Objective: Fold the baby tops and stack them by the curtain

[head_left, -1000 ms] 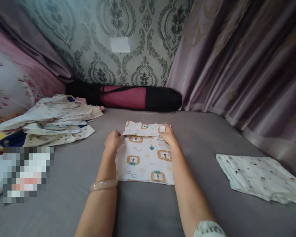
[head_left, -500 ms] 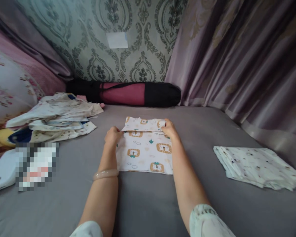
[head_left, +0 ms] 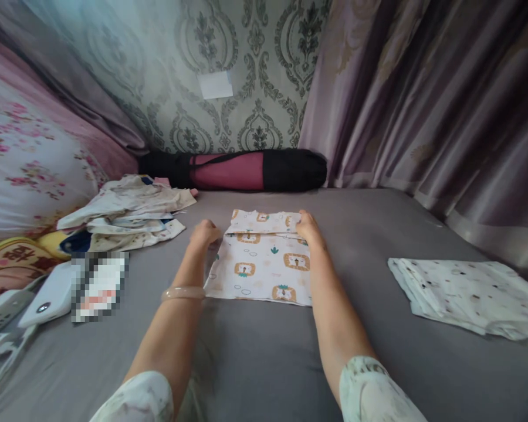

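Note:
In front of me a white child's garment with a tan lion print (head_left: 264, 266) lies flat, its far end folded over into a band. My right hand (head_left: 308, 228) pinches the right end of that band between thumb and fingers. Just off the band's left end is my left hand (head_left: 206, 233), its fingers bent and slightly apart, with no cloth visible in them. A pale bangle (head_left: 183, 293) circles my left wrist.
A folded white spotted cloth (head_left: 466, 296) lies to the right. Piled clothes (head_left: 132, 205) are at left, near a white power bank (head_left: 53, 296), a power strip (head_left: 4, 310) and a blurred-out item (head_left: 100, 287). A black-and-pink rolled bag (head_left: 229, 171) rests against the wall.
My left hand has come off the garment's left edge, leaving a small gap. My right hand stays on the band. The view has shifted, showing more of the left side.

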The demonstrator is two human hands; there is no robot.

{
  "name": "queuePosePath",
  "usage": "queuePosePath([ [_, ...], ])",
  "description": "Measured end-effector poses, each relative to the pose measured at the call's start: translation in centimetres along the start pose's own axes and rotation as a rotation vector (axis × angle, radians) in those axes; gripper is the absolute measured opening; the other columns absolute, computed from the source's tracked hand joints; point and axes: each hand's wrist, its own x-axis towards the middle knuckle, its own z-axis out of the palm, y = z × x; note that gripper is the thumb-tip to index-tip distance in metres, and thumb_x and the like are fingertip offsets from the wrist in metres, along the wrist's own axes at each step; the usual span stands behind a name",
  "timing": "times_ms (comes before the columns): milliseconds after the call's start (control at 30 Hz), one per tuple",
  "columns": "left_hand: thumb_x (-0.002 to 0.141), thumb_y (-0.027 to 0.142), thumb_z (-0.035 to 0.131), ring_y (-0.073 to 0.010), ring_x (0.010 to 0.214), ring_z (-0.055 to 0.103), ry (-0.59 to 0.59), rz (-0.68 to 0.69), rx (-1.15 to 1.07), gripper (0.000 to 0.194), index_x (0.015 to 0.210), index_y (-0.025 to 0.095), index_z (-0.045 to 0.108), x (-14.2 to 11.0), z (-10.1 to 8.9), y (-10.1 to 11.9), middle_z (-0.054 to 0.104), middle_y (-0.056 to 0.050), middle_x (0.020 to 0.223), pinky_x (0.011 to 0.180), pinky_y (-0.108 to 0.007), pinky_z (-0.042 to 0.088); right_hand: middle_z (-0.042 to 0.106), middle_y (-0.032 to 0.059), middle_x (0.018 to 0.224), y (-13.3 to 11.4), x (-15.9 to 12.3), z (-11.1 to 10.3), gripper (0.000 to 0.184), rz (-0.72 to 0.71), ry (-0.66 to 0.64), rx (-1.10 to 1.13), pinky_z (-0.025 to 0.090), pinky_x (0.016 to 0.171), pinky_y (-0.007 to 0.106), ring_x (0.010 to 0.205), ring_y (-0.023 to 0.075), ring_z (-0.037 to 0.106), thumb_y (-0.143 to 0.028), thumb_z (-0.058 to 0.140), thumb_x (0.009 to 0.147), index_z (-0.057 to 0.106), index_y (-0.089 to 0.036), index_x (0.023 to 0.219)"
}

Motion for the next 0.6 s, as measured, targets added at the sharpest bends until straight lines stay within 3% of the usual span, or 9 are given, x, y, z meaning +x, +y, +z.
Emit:
queuePosePath([
  [67,0.082,0.024,0.053,-0.0301,0.096,0.065,0.123,0.016,0.045,0.02,0.094,0.016,0.067,-0.3,-0.1,1.0,0.07,-0.017,0.102,0.076,-0.037,0.05,0.06,0.0165,0.123,-0.8,-0.3,-0.2,0.043,-0.034,0.023,-0.1,0.04,0.102,0.037,0.12,0.026,0.053,-0.009,0.044,0.086,0.055,-0.012,0.128],
  [133,0.088,0.021,0.045,-0.0279,0.104,0.062,0.178,0.128,0.075,0.026,0.104,0.017,0.065,-0.5,0.4,2.5,0.068,-0.015,0.111,0.083,-0.035,0.049,0.06,0.0163,0.123,-1.8,-0.7,-0.1,0.039,-0.084,0.028,-0.144,0.04,0.101,0.036,0.12,0.0264,0.052,-0.013,0.04,0.09,0.055,-0.012,0.126],
  [267,0.089,0.014,0.041,-0.0241,0.112,0.057,0.151,0.419,0.159,0.035,0.118,0.015,0.059,-0.5,2.4,5.5,0.065,-0.013,0.117,0.093,-0.033,0.045,0.059,0.0144,0.127,-4.1,-1.7,1.2,0.038,-0.239,-0.061,-0.187,0.038,0.101,0.035,0.121,0.0244,0.051,-0.019,0.032,0.096,0.055,-0.014,0.126],
  [367,0.089,0.012,0.039,-0.0228,0.118,0.054,0.094,0.55,0.21,0.041,0.127,0.014,0.053,-0.2,4.3,6.8,0.062,-0.014,0.122,0.099,-0.034,0.041,0.05,0.0125,0.14,-5.2,-2.6,2.9,0.041,-0.352,-0.106,-0.243,0.026,0.11,0.042,0.133,0.0248,0.039,-0.026,0.029,0.1,0.052,-0.015,0.132],
  [467,0.093,0.016,0.036,-0.0245,0.129,0.045,0.09,0.598,0.265,0.043,0.134,0.013,0.048,0.0,5.9,7.2,0.056,-0.016,0.132,0.109,-0.039,0.032,0.038,0.0104,0.151,-5.5,-3.2,4.3,0.048,-0.369,-0.153,-0.283,0.013,0.115,0.049,0.142,0.0264,0.024,-0.035,0.025,0.101,0.044,-0.015,0.141],
  [600,0.098,0.034,0.029,-0.03,0.136,0.035,0.158,0.543,0.336,0.048,0.136,0.01,0.047,0.4,7.2,6.5,0.049,-0.017,0.141,0.113,-0.045,0.024,0.032,0.0074,0.155,-5.3,-3.5,5.1,0.054,-0.347,-0.185,-0.313,0.007,0.116,0.049,0.144,0.0262,0.019,-0.04,0.021,0.101,0.038,-0.016,0.146],
])
